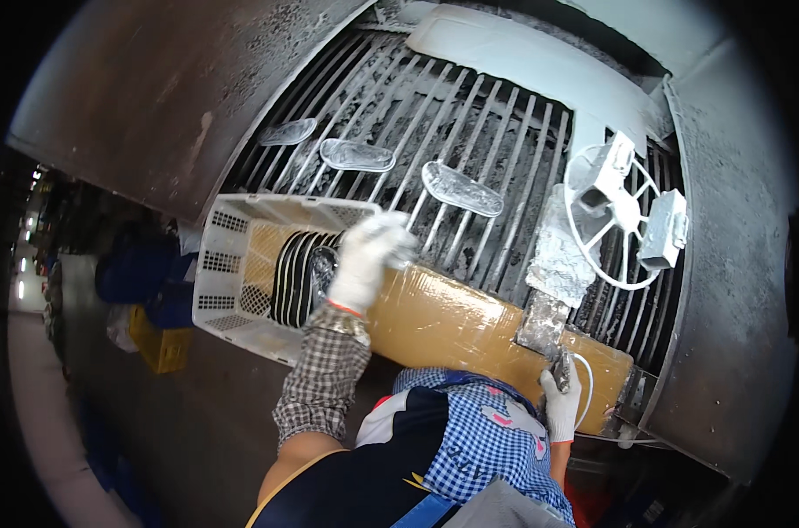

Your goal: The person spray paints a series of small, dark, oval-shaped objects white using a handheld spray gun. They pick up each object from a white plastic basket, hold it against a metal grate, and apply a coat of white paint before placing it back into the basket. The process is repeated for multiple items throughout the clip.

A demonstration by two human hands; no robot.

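My left hand [364,262], in a white glove, is over the right rim of a white plastic crate [232,319]. Its fingers are smeared by motion, so I cannot make out whether they hold anything. Dark oval, sole-shaped pieces with pale edges [292,280] stand packed on edge inside the crate. Lower right, my gloved right hand [562,407] is closed around a grimy handheld tool [561,370] by a curved white hose [587,387]. Three similar pieces lie on the metal bars: one at left [288,132], one in the middle [357,156] and one nearer [462,188].
A slatted grate [478,114] dusted with white residue lies ahead between metal side walls [725,264]. A tape-covered brown ledge [452,317] runs along its front. At right stands a white spoked ring [626,214] with box-shaped fittings. A yellow crate [159,341] sits at lower left.
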